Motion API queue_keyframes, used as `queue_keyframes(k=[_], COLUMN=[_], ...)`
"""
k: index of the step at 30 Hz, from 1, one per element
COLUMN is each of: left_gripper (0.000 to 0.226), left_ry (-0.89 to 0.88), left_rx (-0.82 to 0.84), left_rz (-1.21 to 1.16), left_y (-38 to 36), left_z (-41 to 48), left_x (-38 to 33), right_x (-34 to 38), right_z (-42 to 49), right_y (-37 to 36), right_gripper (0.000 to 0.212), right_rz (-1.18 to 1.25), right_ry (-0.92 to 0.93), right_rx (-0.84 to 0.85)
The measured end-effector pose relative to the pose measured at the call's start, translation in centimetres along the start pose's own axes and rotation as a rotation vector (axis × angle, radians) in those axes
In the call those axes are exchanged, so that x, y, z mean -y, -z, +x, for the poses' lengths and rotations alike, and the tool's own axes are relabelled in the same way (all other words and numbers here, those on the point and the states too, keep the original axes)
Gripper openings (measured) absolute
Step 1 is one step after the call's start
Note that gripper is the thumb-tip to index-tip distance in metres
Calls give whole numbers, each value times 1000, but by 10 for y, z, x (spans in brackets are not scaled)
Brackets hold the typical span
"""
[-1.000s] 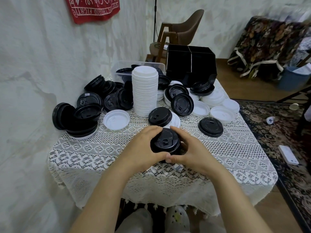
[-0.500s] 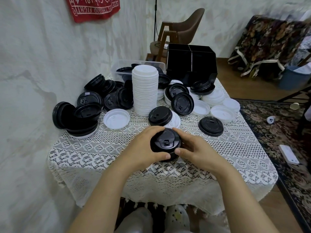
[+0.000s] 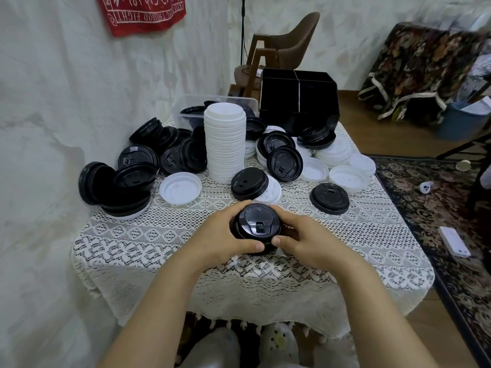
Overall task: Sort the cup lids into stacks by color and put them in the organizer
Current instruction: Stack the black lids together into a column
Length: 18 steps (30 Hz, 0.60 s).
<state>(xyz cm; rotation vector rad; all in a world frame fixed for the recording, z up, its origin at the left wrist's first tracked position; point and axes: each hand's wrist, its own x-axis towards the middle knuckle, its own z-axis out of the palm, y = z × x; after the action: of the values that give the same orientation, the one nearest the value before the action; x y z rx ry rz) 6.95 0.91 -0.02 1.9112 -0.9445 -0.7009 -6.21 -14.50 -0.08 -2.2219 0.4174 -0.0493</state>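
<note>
Black lid stack (image 3: 255, 227) is at near-centre of the lace-covered surface (image 3: 132, 243). Left hand (image 3: 220, 235) and right hand (image 3: 308, 237) cup it from either side, fingers (image 3: 240, 205) curled round its rim, thumbs meeting at the front. Tall white lid stack (image 3: 225, 144) stands upright just behind, black organizer (image 3: 299, 102) is at the far edge, well apart, and loose black lids (image 3: 127, 181) are piled at the left.
</note>
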Motion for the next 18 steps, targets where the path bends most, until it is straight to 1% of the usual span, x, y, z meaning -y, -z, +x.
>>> queue_keyframes(k=[5,7,8,9,10,12,13,14,15,16,18], left_gripper=[68,68,69,70,70,71,71,71,72,73,75], left_ry=[-23,-22,-21,-18,-16,-10,-6,-2,3,5,4], left_rx=[9,12,16,20,26,35,34,31,32,33,35], left_rz=[-4,-2,-1,0,-1,1,2,3,4,4,11], left_y=[0,0,1,1,1,1,0,0,0,0,0], left_z=[1,1,1,1,1,1,1,1,1,2,2], left_x=[1,2,2,2,2,2,2,3,4,4,6], right_x=[-3,-6,-7,-9,-13,-23,-29,-35,-40,-45,-48], right_z=[1,-1,-2,-3,-2,1,4,8,11,15,22], right_y=[-2,-2,-1,1,4,11,14,15,16,15,14], right_gripper=[58,56,56,55,52,46,47,52,57,63,68], right_rz=[74,140,188,221,200,-22,-159,-272,-354,-405,-448], right_ry=[-9,-6,-20,-42,-69,-153,-225,-317,-398,-451,-493], right_rx=[9,-24,-90,-199,-348,-646,-727,-755,-748,-728,-716])
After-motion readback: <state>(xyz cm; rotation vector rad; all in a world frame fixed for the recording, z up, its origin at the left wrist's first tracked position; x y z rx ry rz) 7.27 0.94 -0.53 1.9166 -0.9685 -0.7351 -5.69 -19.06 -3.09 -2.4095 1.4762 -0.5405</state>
